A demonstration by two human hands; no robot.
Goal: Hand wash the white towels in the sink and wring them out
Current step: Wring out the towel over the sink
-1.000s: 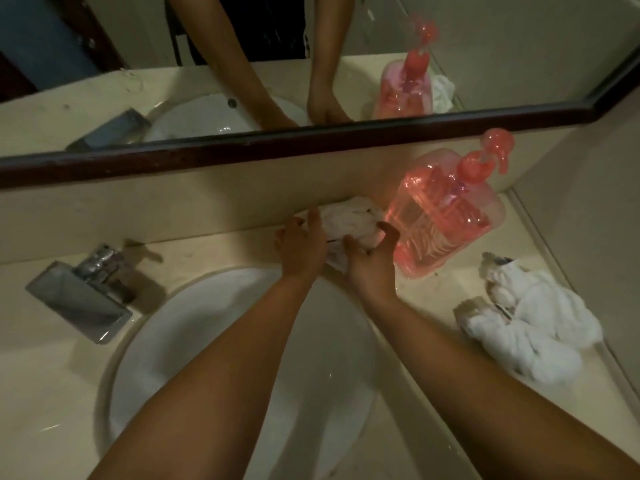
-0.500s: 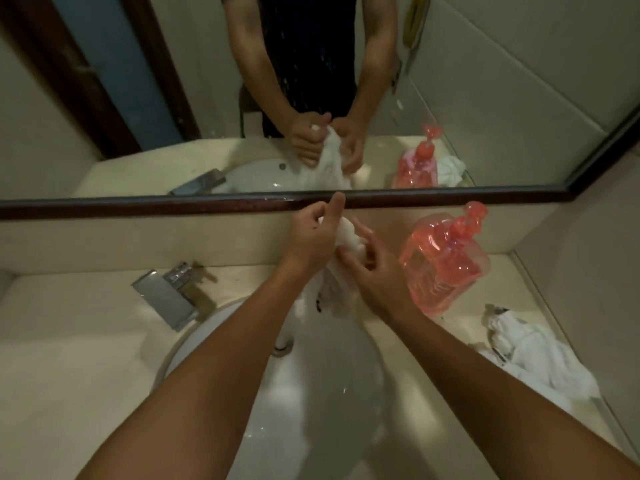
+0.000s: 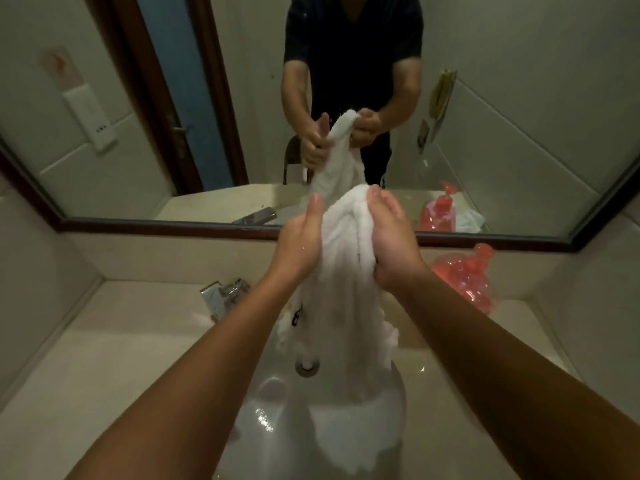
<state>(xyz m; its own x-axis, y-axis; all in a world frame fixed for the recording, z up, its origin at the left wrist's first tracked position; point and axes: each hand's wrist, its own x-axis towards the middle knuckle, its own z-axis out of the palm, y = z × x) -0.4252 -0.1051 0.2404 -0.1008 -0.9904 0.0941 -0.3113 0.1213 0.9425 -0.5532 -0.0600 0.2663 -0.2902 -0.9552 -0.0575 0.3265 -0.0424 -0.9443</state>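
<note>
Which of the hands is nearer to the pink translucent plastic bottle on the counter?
Right. The right hand, gripping the white towel, is just left of the pink translucent plastic bottle; the left hand is farther left, on the towel's other side.

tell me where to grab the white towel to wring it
Probably grip the white towel at its bunched top, where the right hand holds it, and at its narrow middle. Bring the left hand lower from the left: it hangs as one column over the sink.
</note>
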